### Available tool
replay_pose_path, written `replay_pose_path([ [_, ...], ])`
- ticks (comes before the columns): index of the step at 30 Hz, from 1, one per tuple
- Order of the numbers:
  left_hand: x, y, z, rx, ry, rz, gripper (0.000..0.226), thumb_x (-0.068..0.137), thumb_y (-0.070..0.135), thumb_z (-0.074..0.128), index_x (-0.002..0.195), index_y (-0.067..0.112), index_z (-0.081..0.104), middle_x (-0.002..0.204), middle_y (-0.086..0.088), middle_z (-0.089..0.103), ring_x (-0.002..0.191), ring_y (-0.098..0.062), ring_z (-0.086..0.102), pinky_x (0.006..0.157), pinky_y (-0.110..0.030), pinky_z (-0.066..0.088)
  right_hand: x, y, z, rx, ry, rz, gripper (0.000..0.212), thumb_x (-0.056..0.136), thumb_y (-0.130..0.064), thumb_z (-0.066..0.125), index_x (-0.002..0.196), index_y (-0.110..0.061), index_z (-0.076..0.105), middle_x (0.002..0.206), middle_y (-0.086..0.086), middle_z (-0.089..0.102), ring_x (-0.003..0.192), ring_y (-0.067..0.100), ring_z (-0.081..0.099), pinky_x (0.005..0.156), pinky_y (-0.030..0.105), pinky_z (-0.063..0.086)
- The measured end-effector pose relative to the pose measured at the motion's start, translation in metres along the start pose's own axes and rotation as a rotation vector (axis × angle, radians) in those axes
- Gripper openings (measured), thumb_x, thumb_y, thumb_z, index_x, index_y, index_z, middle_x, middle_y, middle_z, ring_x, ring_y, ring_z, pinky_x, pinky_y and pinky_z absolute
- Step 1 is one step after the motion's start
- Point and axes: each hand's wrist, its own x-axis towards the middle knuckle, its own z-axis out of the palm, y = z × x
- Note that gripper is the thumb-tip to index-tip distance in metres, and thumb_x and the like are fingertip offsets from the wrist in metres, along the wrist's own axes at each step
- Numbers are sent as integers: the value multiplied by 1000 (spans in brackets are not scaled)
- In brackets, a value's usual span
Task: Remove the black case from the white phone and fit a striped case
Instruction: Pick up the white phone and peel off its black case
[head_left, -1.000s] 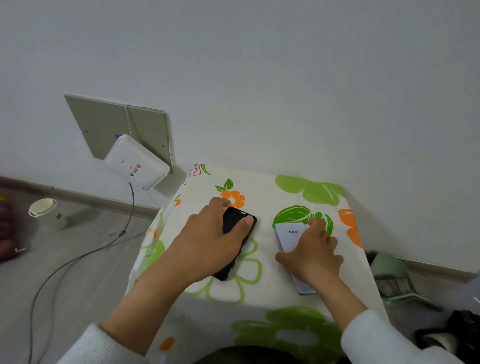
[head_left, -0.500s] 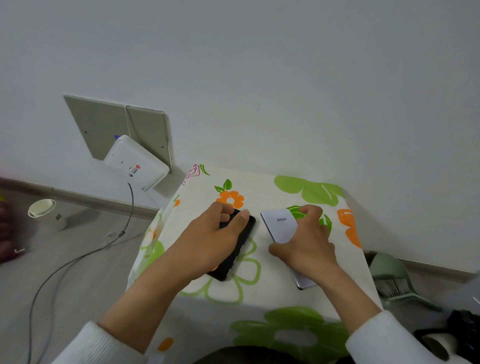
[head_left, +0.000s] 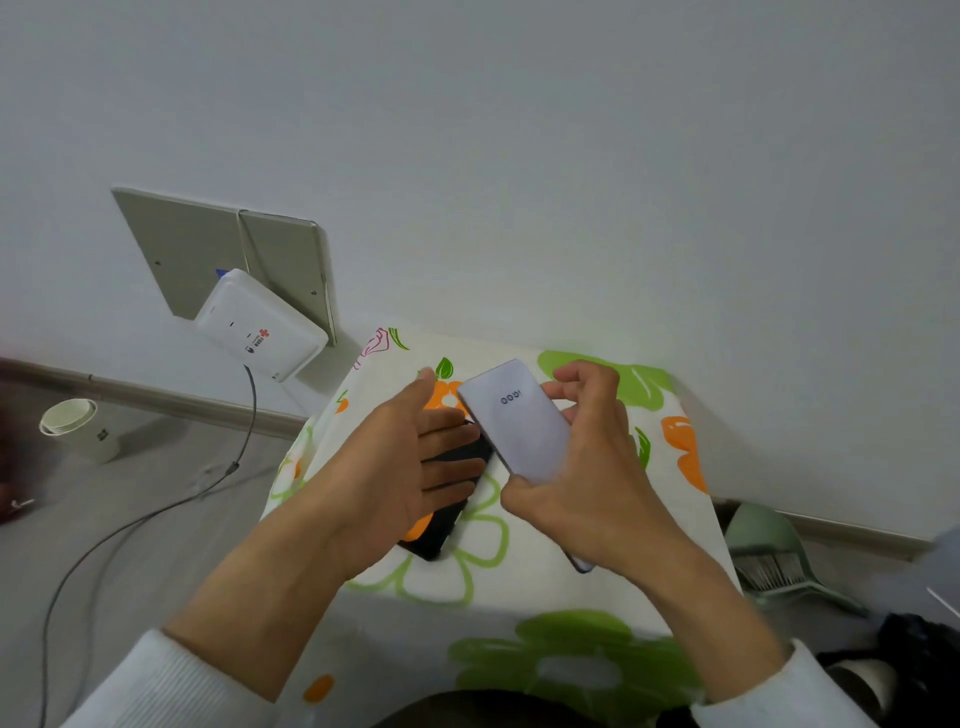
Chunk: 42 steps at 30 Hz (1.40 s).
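My right hand (head_left: 587, 488) grips the white phone (head_left: 519, 421) by its lower half and holds it tilted above the table, back side up with a small logo showing. A flat black case (head_left: 441, 525) lies on the flowered tablecloth (head_left: 519, 582) just left of the phone. Over it hovers my left hand (head_left: 395, 467), fingers stretched out and thumb raised, covering its upper part; whether the fingers touch the case I cannot tell. The phone's top corner is close to my left fingertips. I see no striped case.
The small table stands against a white wall. On the floor to the left are a white router (head_left: 260, 327) leaning on a grey panel (head_left: 208, 249), its cable (head_left: 156, 514) and stacked paper cups (head_left: 72, 426). A green dustpan (head_left: 769, 551) sits at the right.
My right hand has lifted the white phone off the table and swung it up and left. My left hand has opened, its fingers now spread over the black case.
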Motion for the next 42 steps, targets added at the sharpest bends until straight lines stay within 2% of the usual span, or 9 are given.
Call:
replay_pose_path([
  [4, -3, 0, 2, -96, -92, -35, 68, 97, 61, 41, 125, 4, 65, 119, -19, 76, 115, -36, 69, 106, -48, 48, -5, -3, 1, 21, -28, -48, 81, 54, -36, 70, 119, -42, 23, 119, -17, 38, 107, 15, 43, 81, 42, 51],
  [8, -7, -3, 4, -182, -229, -67, 78, 93, 66, 39, 121, 2, 71, 111, -20, 77, 97, -33, 76, 75, -40, 63, -6, -6, 1, 17, -47, -68, 84, 52, -38, 70, 120, -43, 22, 120, -19, 37, 108, 13, 42, 79, 33, 48],
  [15, -10, -7, 5, -330, -395, -108, 82, 92, 71, 37, 133, 4, 61, 110, -22, 75, 78, -34, 76, 58, -35, 60, -7, -12, 2, 26, -76, -112, 86, 53, -34, 74, 122, -42, 23, 120, -21, 38, 108, 11, 43, 83, 43, 50],
  [22, -9, -9, 1, -378, -432, -92, 81, 93, 68, 39, 131, 2, 65, 110, -23, 75, 77, -36, 76, 56, -36, 59, -6, -14, 2, 21, -116, -121, 85, 54, -34, 75, 122, -41, 24, 120, -19, 38, 108, 9, 42, 88, 42, 48],
  [25, -7, -11, -2, -362, -424, -60, 79, 92, 69, 37, 127, 6, 69, 119, -19, 74, 89, -34, 76, 66, -37, 61, -5, -15, 2, 27, -150, -123, 85, 56, -34, 74, 123, -43, 23, 119, -21, 37, 109, 8, 39, 90, 43, 47],
  [31, -4, -13, -9, -373, -399, -23, 75, 92, 69, 40, 127, 10, 70, 132, -18, 69, 107, -35, 72, 79, -41, 60, 0, -17, 1, 33, -231, -144, 86, 58, -39, 76, 125, -46, 23, 120, -46, 21, 112, -5, 33, 91, 45, 46],
  [35, -5, -10, -17, -448, -377, -37, 74, 88, 67, 51, 127, 6, 69, 134, -23, 66, 114, -41, 68, 65, -40, 60, 4, -15, -4, 47, -262, -119, 98, 52, -59, 81, 129, -46, 22, 132, -23, 34, 120, 7, 38, 100, 44, 40],
  [39, -4, -7, -27, -478, -325, 15, 74, 88, 65, 52, 124, 3, 70, 134, -25, 65, 121, -43, 65, 84, -47, 60, 10, -6, -9, 77, -230, -61, 103, 45, -76, 74, 129, -49, 22, 137, -18, 36, 122, 8, 40, 101, 44, 41],
  [42, -5, -5, -34, -509, -266, 68, 72, 85, 60, 58, 132, 5, 65, 136, -23, 65, 124, -41, 63, 103, -51, 48, 12, 2, -7, 10, -240, -46, 110, 41, -80, 75, 131, -49, 19, 136, -18, 35, 124, 13, 39, 102, 45, 40],
])
